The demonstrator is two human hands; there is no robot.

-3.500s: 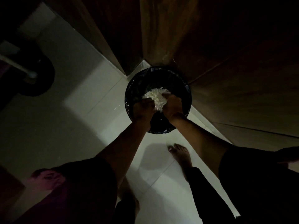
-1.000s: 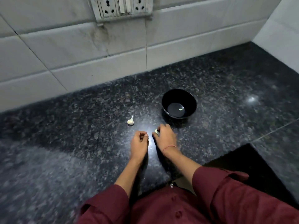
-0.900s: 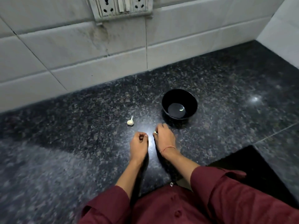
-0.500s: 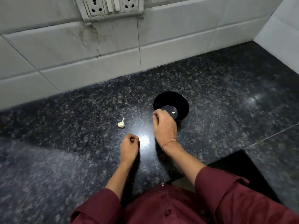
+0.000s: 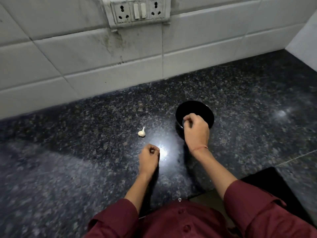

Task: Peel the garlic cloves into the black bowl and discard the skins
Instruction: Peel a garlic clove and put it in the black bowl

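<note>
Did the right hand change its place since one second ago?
Yes, forward. The right hand lay on the granite countertop short of the black bowl; now it is over the bowl's near rim.

a speckled black granite countertop (image 5: 248, 93) meets a white tiled wall (image 5: 68, 62), dark-streaked beneath a grimy white socket-and-switch panel (image 5: 139, 10). a bright glare spot (image 5: 163, 152) lies on the stone.
</note>
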